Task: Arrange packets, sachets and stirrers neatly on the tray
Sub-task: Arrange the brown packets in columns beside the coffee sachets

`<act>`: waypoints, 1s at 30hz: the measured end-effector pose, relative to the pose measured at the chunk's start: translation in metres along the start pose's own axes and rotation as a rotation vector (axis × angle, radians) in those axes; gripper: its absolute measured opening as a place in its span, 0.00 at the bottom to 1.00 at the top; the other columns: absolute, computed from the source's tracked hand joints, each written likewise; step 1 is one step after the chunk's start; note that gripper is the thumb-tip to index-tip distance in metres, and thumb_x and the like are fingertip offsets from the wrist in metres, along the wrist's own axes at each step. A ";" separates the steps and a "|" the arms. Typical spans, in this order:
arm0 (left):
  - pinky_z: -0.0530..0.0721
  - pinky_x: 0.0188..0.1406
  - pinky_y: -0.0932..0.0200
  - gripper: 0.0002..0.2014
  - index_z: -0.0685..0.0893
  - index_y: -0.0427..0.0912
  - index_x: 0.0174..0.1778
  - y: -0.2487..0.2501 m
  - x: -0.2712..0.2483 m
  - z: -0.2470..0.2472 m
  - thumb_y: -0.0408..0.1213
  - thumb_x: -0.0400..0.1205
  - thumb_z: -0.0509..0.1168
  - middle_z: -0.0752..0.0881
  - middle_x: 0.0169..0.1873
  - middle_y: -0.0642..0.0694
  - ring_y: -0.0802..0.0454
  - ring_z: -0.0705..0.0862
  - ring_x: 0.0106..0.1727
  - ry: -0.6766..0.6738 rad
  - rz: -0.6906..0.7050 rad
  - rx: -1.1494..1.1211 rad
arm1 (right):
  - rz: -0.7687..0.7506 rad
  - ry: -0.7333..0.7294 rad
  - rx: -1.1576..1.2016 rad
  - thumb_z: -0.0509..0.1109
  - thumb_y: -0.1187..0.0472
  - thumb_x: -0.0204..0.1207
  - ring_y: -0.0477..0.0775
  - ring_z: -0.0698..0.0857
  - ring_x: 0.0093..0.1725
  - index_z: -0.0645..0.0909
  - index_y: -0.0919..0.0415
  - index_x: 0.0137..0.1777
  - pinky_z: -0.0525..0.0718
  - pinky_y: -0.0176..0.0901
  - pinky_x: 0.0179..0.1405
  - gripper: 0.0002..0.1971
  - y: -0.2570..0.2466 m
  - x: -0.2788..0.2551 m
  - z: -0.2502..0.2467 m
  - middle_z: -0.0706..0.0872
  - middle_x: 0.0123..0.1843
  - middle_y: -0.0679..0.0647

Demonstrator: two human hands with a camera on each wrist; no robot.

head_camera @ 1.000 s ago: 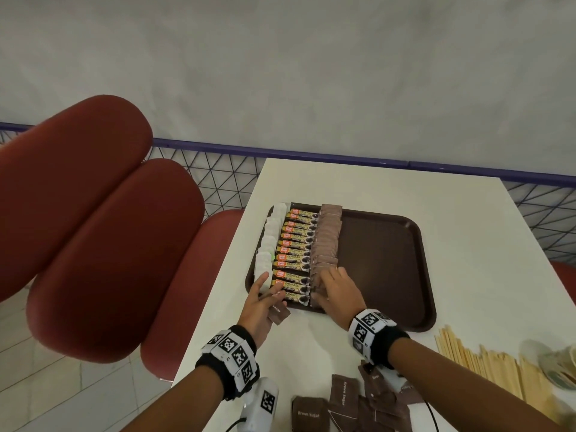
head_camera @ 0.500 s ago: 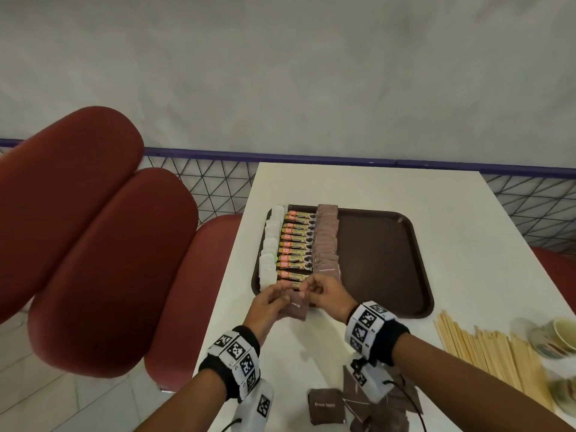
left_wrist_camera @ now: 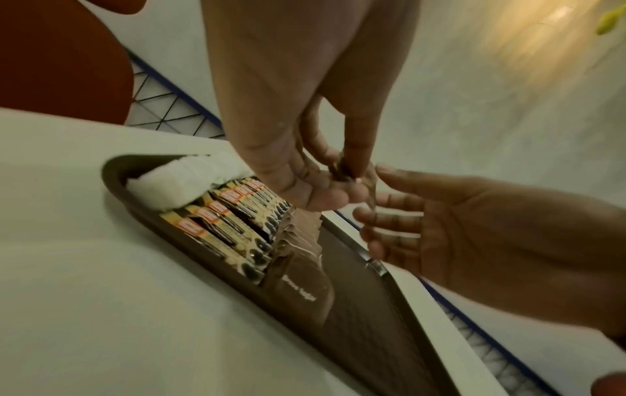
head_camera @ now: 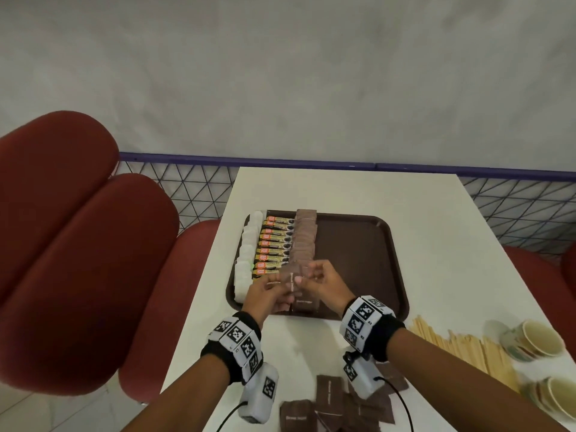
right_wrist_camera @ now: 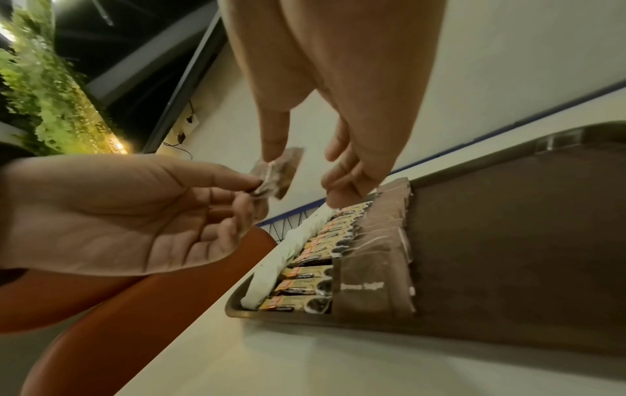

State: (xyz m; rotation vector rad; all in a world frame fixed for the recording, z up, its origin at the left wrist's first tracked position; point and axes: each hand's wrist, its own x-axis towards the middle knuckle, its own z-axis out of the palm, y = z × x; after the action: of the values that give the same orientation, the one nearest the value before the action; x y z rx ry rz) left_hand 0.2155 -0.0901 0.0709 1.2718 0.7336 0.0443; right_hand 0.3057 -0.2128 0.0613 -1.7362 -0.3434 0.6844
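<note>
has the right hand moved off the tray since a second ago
Yes. The right hand lifted off the brown sachet row, rising toward the tray's near edge, now touching a sachet with the left hand.

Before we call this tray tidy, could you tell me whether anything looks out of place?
On the tray the three rows look orderly. Still off it: loose brown sugar sachets jumbled at the table's near edge, and the wooden stirrers fanned out beside the tray.
</note>
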 end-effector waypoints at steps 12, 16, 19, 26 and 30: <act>0.84 0.37 0.59 0.14 0.78 0.41 0.62 -0.005 0.036 0.055 0.31 0.80 0.66 0.85 0.55 0.40 0.51 0.85 0.43 0.112 -0.032 -0.113 | 0.018 0.134 -0.037 0.69 0.68 0.75 0.52 0.81 0.34 0.76 0.57 0.37 0.80 0.37 0.32 0.08 0.017 0.058 -0.059 0.84 0.35 0.57; 0.86 0.43 0.58 0.12 0.80 0.46 0.59 -0.010 0.037 0.034 0.35 0.80 0.67 0.84 0.57 0.45 0.48 0.86 0.53 0.089 -0.034 -0.057 | 0.015 0.297 -0.335 0.69 0.66 0.75 0.54 0.81 0.42 0.80 0.59 0.40 0.77 0.42 0.45 0.04 0.005 0.106 -0.087 0.85 0.40 0.56; 0.85 0.44 0.58 0.11 0.82 0.44 0.57 -0.012 0.036 0.014 0.34 0.79 0.68 0.87 0.53 0.43 0.47 0.86 0.53 0.079 -0.044 -0.033 | 0.020 0.308 -0.504 0.66 0.70 0.75 0.53 0.79 0.44 0.82 0.68 0.49 0.74 0.38 0.47 0.05 -0.001 0.145 -0.096 0.87 0.48 0.63; 0.84 0.40 0.59 0.08 0.86 0.43 0.51 -0.013 0.039 -0.034 0.32 0.77 0.69 0.90 0.46 0.43 0.47 0.88 0.48 0.088 -0.047 0.040 | 0.050 0.274 -0.694 0.62 0.73 0.74 0.65 0.82 0.51 0.78 0.70 0.52 0.78 0.46 0.46 0.09 0.001 0.211 -0.094 0.84 0.54 0.69; 0.85 0.36 0.63 0.08 0.86 0.42 0.51 -0.015 0.042 -0.051 0.31 0.77 0.69 0.90 0.45 0.42 0.50 0.88 0.44 0.098 -0.043 0.079 | 0.084 0.280 -0.782 0.64 0.72 0.74 0.68 0.82 0.55 0.74 0.67 0.48 0.79 0.51 0.49 0.05 0.006 0.223 -0.092 0.82 0.55 0.70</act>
State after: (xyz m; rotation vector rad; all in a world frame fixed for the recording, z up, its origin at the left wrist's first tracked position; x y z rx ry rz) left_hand 0.2161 -0.0347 0.0324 1.3356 0.8543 0.0434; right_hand 0.5355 -0.1613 0.0100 -2.5665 -0.3692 0.3650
